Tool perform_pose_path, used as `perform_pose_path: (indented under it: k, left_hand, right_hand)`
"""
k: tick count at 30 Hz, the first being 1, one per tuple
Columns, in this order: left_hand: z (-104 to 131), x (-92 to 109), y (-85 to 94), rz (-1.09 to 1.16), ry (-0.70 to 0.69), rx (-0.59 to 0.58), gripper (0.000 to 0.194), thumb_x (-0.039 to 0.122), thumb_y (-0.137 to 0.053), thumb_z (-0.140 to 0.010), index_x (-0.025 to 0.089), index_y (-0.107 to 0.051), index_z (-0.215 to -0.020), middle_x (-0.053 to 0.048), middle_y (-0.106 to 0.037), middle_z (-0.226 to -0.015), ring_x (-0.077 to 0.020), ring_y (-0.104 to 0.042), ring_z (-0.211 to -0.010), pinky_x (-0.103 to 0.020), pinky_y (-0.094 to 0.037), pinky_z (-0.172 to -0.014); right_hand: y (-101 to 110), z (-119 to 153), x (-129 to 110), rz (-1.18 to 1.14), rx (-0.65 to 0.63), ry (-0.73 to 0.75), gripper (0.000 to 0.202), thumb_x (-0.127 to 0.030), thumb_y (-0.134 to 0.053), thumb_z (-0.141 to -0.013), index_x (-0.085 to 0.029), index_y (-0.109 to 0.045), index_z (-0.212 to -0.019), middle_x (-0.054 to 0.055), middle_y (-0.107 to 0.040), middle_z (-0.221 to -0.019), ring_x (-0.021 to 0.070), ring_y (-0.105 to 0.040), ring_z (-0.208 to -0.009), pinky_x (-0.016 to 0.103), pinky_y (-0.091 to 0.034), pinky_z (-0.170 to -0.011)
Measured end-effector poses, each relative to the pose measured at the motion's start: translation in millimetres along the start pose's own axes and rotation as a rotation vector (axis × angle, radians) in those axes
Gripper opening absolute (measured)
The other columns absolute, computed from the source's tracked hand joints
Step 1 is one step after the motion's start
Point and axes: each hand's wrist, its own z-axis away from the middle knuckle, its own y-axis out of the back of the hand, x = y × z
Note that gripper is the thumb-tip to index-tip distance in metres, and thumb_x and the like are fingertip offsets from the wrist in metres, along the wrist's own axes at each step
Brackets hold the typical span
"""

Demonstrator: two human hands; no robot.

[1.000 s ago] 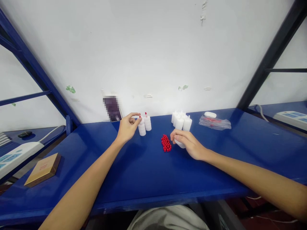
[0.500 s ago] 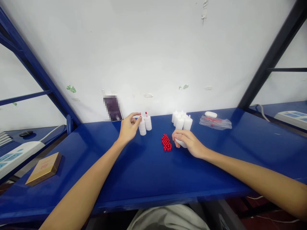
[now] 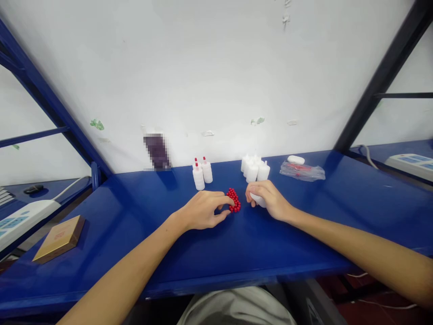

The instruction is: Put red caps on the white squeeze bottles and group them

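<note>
My left hand (image 3: 206,210) is at the near left edge of a pile of small red caps (image 3: 234,197). Its index finger and thumb are parted, with the fingertips touching or just over the caps. In my right hand (image 3: 269,198) lies a white squeeze bottle (image 3: 259,199), fingers wrapped round it and most of it hidden. Three white bottles with red tips (image 3: 199,177) stand upright beyond my left hand. A cluster of white bottles without red caps (image 3: 252,173) stands behind my right hand.
A clear plastic bag (image 3: 302,171) with red pieces lies at the back right, a white oval object (image 3: 296,160) behind it. On the left are a gold box (image 3: 59,238) and a white power strip (image 3: 30,219). A blurred dark panel (image 3: 157,151) leans against the wall.
My left hand has left the red-tipped bottles and come down and right to the red caps. My right hand keeps its bottle in nearly the same place.
</note>
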Motion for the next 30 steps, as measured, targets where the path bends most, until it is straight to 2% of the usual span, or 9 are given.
perform_pose_path:
  k: [4, 9, 16, 18, 20, 24, 26, 30]
  left_hand:
    - [-0.3, -2.9, -0.3, -0.022, -0.009, -0.042, 0.018, 0.023, -0.054, -0.095, 0.022, -0.066, -0.107, 0.000, -0.065, -0.088, -0.0113, -0.057, -0.071, -0.022, -0.039, -0.065]
    - [-1.2, -1.9, -2.7, -0.041, -0.016, -0.067, 0.015, 0.022, -0.052, -0.096, 0.020, -0.065, -0.102, -0.001, -0.066, -0.092, -0.0122, -0.059, -0.075, -0.023, -0.039, -0.068]
    - [-2.9, 2.7, -4.8, 0.072, 0.022, -0.066, 0.005, 0.022, -0.060, -0.091, 0.020, -0.062, -0.095, 0.003, -0.058, -0.077, -0.0103, -0.051, -0.066, -0.022, -0.037, -0.063]
    - [-3.6, 5.1, -5.8, 0.128, 0.015, 0.014, 0.005, 0.022, -0.060, -0.092, 0.019, -0.062, -0.095, 0.001, -0.058, -0.082, -0.0105, -0.053, -0.071, -0.022, -0.039, -0.067]
    - [-4.6, 8.8, -6.6, 0.185, 0.007, 0.151, 0.006, 0.023, -0.059, -0.093, 0.018, -0.063, -0.095, 0.000, -0.058, -0.086, -0.0105, -0.053, -0.074, -0.022, -0.041, -0.069]
    - [-6.7, 17.0, -7.7, 0.238, -0.021, 0.400, 0.009, 0.024, -0.061, -0.093, 0.018, -0.065, -0.097, 0.000, -0.056, -0.081, -0.0097, -0.050, -0.070, -0.021, -0.041, -0.065]
    - [-7.2, 20.0, -8.5, 0.246, -0.056, 0.444, 0.008, 0.022, -0.062, -0.092, 0.017, -0.064, -0.098, -0.001, -0.056, -0.080, -0.0096, -0.051, -0.070, -0.021, -0.042, -0.065]
    - [-7.2, 22.7, -10.2, 0.243, -0.095, 0.461, 0.007, 0.021, -0.062, -0.092, 0.017, -0.063, -0.098, -0.001, -0.057, -0.080, -0.0105, -0.052, -0.070, -0.022, -0.043, -0.065]
  right_hand:
    - [-3.1, 1.3, 0.8, -0.038, -0.026, -0.003, 0.029, -0.034, -0.044, -0.089, -0.018, -0.053, -0.067, -0.001, -0.053, -0.052, 0.0155, -0.053, -0.051, 0.029, -0.041, -0.058]
    - [-4.4, 3.7, 2.6, 0.020, -0.061, -0.012, 0.027, -0.037, -0.042, -0.095, -0.018, -0.057, -0.082, -0.003, -0.051, -0.059, 0.0137, -0.050, -0.053, 0.026, -0.038, -0.052]
    - [-3.5, 5.3, -3.9, 0.203, -0.115, 0.112, 0.038, -0.039, -0.039, -0.097, -0.018, -0.051, -0.068, -0.001, -0.050, -0.061, 0.0127, -0.047, -0.058, 0.027, -0.035, -0.058]
    - [-2.9, 6.0, -5.1, 0.236, -0.130, 0.167, 0.037, -0.039, -0.040, -0.096, -0.018, -0.050, -0.068, -0.001, -0.050, -0.062, 0.0127, -0.045, -0.058, 0.027, -0.032, -0.058]
    - [-2.8, 6.9, -5.5, 0.274, -0.146, 0.226, 0.032, -0.037, -0.043, -0.094, -0.018, -0.051, -0.071, -0.002, -0.050, -0.064, 0.0125, -0.043, -0.059, 0.027, -0.030, -0.058]
    - [-5.0, 8.6, -4.0, 0.320, -0.177, 0.284, 0.026, -0.036, -0.048, -0.090, -0.018, -0.049, -0.072, -0.003, -0.047, -0.064, 0.0115, -0.039, -0.058, 0.026, -0.027, -0.057]
    - [-6.2, 9.3, -2.9, 0.310, -0.187, 0.317, 0.027, -0.038, -0.048, -0.090, -0.018, -0.047, -0.072, -0.003, -0.045, -0.064, 0.0114, -0.038, -0.057, 0.026, -0.026, -0.057]
    - [-6.5, 10.1, -2.6, 0.274, -0.196, 0.375, 0.033, -0.044, -0.046, -0.093, -0.017, -0.049, -0.074, -0.003, -0.045, -0.066, 0.0117, -0.039, -0.059, 0.026, -0.028, -0.058]
